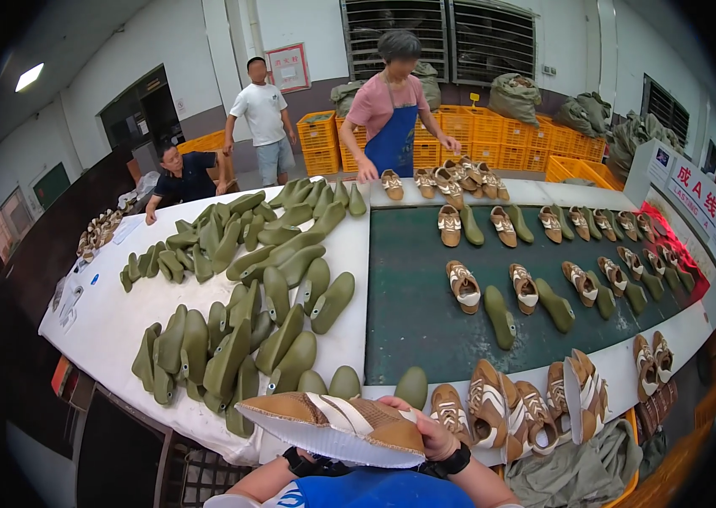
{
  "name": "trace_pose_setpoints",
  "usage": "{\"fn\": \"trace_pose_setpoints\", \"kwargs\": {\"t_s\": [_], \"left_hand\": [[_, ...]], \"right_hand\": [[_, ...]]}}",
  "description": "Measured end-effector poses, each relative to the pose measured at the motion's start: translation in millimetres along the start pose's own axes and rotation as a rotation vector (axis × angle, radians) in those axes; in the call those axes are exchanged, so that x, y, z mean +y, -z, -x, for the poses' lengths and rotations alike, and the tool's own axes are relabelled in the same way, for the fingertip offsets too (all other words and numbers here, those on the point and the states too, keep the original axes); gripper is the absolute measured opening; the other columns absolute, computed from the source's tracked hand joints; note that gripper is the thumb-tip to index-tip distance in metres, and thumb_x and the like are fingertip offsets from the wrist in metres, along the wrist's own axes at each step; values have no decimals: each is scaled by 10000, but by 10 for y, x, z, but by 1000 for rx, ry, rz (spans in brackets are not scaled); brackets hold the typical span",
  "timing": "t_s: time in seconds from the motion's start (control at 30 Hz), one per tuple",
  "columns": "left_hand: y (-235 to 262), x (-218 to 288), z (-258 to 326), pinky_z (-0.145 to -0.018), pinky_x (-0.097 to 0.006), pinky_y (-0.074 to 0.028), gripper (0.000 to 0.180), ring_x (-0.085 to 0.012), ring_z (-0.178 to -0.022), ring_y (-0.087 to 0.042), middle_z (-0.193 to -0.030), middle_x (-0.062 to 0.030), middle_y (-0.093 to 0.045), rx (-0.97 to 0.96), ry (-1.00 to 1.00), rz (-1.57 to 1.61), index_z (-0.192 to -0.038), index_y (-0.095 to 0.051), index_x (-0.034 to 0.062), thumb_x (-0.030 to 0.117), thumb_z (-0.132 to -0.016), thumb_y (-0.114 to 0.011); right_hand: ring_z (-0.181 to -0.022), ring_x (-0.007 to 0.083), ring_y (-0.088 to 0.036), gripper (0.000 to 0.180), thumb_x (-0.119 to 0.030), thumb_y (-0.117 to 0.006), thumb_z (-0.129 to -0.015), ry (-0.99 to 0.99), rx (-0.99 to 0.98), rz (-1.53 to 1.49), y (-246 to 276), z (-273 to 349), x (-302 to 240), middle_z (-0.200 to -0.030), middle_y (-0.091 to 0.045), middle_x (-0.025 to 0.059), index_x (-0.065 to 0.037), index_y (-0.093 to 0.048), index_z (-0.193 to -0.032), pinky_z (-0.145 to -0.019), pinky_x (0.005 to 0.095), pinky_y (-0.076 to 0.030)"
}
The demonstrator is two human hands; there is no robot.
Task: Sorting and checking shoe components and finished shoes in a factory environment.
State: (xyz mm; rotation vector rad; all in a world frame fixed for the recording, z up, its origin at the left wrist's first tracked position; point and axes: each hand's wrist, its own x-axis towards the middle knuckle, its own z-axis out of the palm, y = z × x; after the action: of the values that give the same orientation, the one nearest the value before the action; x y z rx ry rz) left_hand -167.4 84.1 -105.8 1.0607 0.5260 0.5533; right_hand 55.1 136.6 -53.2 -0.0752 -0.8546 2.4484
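Nearest lies a tan-and-white shoe (341, 427), held level above the near edge of the table, toe to the left, its pale underside facing the wearer. The right hand (436, 438) grips it at the heel end, fingers closed on it. The left hand is hidden behind the shoe, so its grip cannot be told; its black wristband (307, 463) shows below. Just beyond, on the left, green shoe forms (223, 364) lie heaped on a white tabletop (104, 339). To the right, a row of similar shoes (489, 402) stands along the near edge, beside a dark green belt (417, 339) bearing shoes and forms in rows. On the far side, a co-worker in a blue apron (393, 140) stands at more shoes (451, 188), with yellow crates (318, 144) behind.
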Motion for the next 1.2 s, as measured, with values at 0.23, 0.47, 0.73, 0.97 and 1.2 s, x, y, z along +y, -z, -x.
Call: {"fn": "trace_pose_setpoints", "kwargs": {"t_s": [0.23,0.47,0.73,0.97,1.2], "left_hand": [[-89,247,-217,-918,-256,-401,331,-105,-1076,-484,-1152,-54,-545,70,-53,54,-1136,-566,38,160,-841,-655],[9,255,-501,-884,-261,-402,294,-96,-983,-517,-1048,-17,-555,53,-227,77,-1151,-552,39,132,-876,-601],[-47,420,-338,-830,-224,-411,156,-68,-966,-522,-1000,-1,-587,303,-150,-238,-989,-627,15,138,-896,-600],[-85,464,-265,-840,-231,-428,309,-86,-963,-542,-1033,-19,-595,298,-29,-110,-1165,-552,13,215,-930,-559],[-139,418,-338,-823,-232,-438,298,-81,-930,-554,-1006,-22,-606,456,78,5,-1144,-573,10,207,-920,-575]], "right_hand": [[-1281,252,-377,818,-447,-673,-763,12,16,140,60,-33,80,-1385,-356,139,-46,-299,-1369,-1072,368,-289],[-1330,196,-253,933,-591,-617,-744,-50,-101,297,45,-85,130,-1382,-270,73,11,-281,-1374,-1109,340,-176],[-1265,215,-374,860,-501,-645,-762,-19,14,250,37,-46,106,-1330,-369,112,-30,-278,-1380,-1071,342,-273],[-1274,187,-368,791,-403,-603,-845,-40,-61,181,12,-83,56,-1380,-340,116,-1,-223,-1410,-1062,316,-291],[-1276,181,-366,793,-404,-602,-849,-26,-85,110,45,-48,5,-1386,-348,114,-1,-219,-1415,-1062,311,-290]]}}
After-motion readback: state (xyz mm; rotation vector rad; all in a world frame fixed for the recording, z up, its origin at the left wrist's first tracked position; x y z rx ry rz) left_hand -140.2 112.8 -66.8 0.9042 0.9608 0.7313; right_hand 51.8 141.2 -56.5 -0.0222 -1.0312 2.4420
